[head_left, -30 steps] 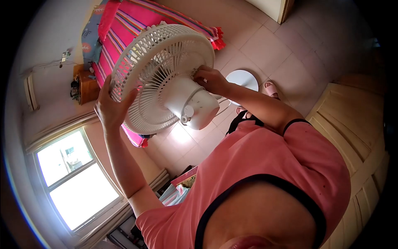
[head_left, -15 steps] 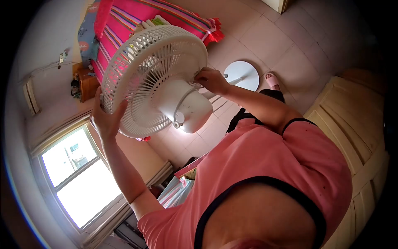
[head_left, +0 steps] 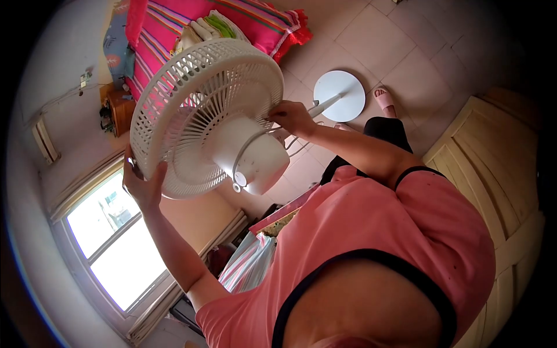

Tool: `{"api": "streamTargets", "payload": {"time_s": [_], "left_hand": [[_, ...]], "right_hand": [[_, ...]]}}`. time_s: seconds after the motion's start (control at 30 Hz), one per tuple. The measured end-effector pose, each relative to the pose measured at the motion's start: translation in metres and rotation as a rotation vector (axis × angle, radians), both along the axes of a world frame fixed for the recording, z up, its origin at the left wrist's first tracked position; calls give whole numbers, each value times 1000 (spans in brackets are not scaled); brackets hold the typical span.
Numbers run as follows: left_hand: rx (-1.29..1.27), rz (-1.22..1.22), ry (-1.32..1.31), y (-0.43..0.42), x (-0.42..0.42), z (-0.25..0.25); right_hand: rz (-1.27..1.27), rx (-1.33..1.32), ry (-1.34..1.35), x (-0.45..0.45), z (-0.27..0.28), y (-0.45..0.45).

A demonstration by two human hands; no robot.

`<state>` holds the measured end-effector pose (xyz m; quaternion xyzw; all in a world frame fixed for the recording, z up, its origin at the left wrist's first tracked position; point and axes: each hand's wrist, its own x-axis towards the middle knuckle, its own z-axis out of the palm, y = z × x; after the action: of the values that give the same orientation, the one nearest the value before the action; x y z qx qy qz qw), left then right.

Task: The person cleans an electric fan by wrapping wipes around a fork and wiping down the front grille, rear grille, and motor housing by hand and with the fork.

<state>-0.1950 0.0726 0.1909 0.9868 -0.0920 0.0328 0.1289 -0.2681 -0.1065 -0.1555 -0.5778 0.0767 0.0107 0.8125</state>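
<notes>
A white fan with a round slatted cage (head_left: 188, 136) fills the upper middle, tilted, its rear motor housing (head_left: 249, 153) towards me. At the cage's lower left rim is my left hand (head_left: 145, 187), thumb and fingers gripping the edge. My right hand (head_left: 295, 119) is closed on the cage's right edge, fingertips pinched together; what lies under them is hidden. A cable loops around the housing. Behind my right hand a white pole (head_left: 328, 105) runs down to a round white base (head_left: 352, 104) on the floor.
A bed with a pink striped cover (head_left: 255, 20) bears folded cloths (head_left: 212, 29). A wooden cabinet (head_left: 122, 113) stands beside it. A bright window (head_left: 127, 264) is at lower left, a wooden door (head_left: 493, 168) at right. Pink slippers (head_left: 384, 100) show near the base.
The fan head and both my hands have shifted left and slightly down in view. More of the pole and the folded cloths now shows. Both hands keep their hold.
</notes>
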Motion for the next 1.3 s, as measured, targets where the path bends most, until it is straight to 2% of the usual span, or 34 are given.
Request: {"api": "streamTargets", "payload": {"time_s": [0.07, 0.1, 0.23, 0.3, 0.33, 0.57, 0.67, 0.73, 0.77, 0.87, 0.93, 1.0, 1.07, 1.13, 1.27, 1.3], "left_hand": [[-77, -2, 3, 5, -1, -1], [-71, 5, 11, 5, -1, -1], [-52, 15, 13, 11, -2, -1], [-46, 27, 22, 14, -4, 0], [-53, 21, 33, 15, -4, 0], [9, -75, -12, 19, -2, -1], [108, -39, -27, 23, -5, 2], [96, -33, -21, 26, -7, 2], [74, -30, -28, 28, -5, 1], [104, -14, -50, 22, -6, 2], [82, 21, -47, 21, -10, 2], [44, 47, -67, 21, -8, -2], [72, 35, -72, 22, -7, -1], [68, 31, -70, 23, -8, 1], [-17, 48, -60, 20, -11, -2], [-14, 51, -60, 20, -13, -1]], "right_hand": [[39, -29, -187, 6, 17, 4], [77, 78, -79, 7, 36, 1], [147, 131, 5, 7, 13, 1], [169, -115, 86, 1, -2, 2], [174, -108, 94, -1, -5, 4], [283, 234, 128, 8, 19, 10], [285, 154, 122, 6, -2, 10], [401, -113, 248, -2, -17, 4], [369, -95, 251, -7, -27, 12], [337, -22, 52, 2, -1, 15], [370, -26, 77, 5, 3, 17], [529, 316, 166, 11, -5, 16], [568, 394, 204, 14, 1, 1], [633, 715, 259, 17, 4, -8], [735, 712, 297, 24, 11, -17], [779, 631, 383, 28, 20, -24]]}}
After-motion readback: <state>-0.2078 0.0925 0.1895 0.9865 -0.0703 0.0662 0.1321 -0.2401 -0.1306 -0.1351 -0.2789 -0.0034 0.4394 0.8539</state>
